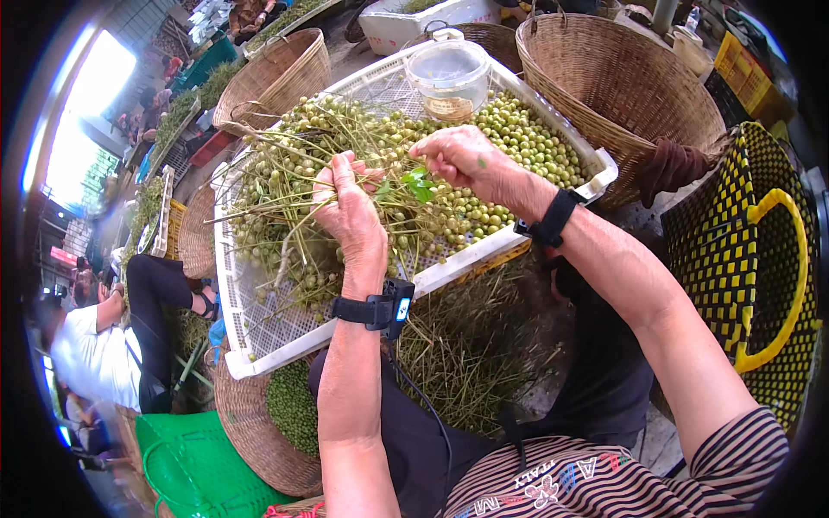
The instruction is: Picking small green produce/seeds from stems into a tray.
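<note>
A white mesh tray [471, 262] lies in front of me, with loose round green fruits [531, 147] heaped on its right side. Stalks with fruits still on them [285, 177] cover its left side. My left hand [350, 207] is closed round a bunch of thin stems above this pile. Just to its right, my right hand [466, 160] is in a pinch, thumb and forefinger together; what lies between them is too small to make out. A green leaf sprig [419, 184] shows below the right fingertips. A clear plastic tub [449, 78] stands at the tray's far edge.
Tall wicker baskets [613, 78] stand beyond the tray. A black-and-yellow woven bag [717, 242] is on the right. Stripped stems [466, 345] lie below the tray. At lower left are a round basket [242, 414] of small green fruits and a green basket [199, 457]. Another person [104, 358] sits at left.
</note>
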`<action>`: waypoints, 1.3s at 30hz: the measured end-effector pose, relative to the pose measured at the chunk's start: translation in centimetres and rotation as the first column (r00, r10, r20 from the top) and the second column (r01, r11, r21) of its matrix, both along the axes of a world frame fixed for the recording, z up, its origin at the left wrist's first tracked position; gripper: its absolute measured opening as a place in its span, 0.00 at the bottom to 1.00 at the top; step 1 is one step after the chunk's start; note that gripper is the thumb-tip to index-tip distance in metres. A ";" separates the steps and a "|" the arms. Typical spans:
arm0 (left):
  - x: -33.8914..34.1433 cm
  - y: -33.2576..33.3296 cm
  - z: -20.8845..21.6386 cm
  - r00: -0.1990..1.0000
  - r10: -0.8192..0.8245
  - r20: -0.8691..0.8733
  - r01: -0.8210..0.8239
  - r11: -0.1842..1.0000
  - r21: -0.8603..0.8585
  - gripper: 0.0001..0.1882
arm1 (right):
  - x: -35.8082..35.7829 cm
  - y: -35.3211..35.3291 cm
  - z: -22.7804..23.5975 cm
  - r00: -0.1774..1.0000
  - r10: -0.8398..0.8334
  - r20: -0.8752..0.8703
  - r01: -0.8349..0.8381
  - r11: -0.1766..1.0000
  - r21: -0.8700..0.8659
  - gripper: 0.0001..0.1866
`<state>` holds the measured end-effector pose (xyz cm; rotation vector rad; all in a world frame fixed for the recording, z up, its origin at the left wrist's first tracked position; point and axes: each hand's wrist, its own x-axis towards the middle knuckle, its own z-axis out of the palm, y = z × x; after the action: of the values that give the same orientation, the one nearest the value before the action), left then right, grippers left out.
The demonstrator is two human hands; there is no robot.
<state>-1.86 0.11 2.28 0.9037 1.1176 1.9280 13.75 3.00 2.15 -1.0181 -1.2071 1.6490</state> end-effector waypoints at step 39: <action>-3.4 1.2 -0.3 0.971 -0.113 0.210 0.122 0.992 -0.029 0.12 | 0.6 -0.4 -0.6 0.968 0.196 0.157 -0.235 0.926 0.295 0.13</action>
<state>-5.23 1.31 1.94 0.7105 0.9569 1.8474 14.31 2.57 1.50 -0.8209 -1.6551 1.5091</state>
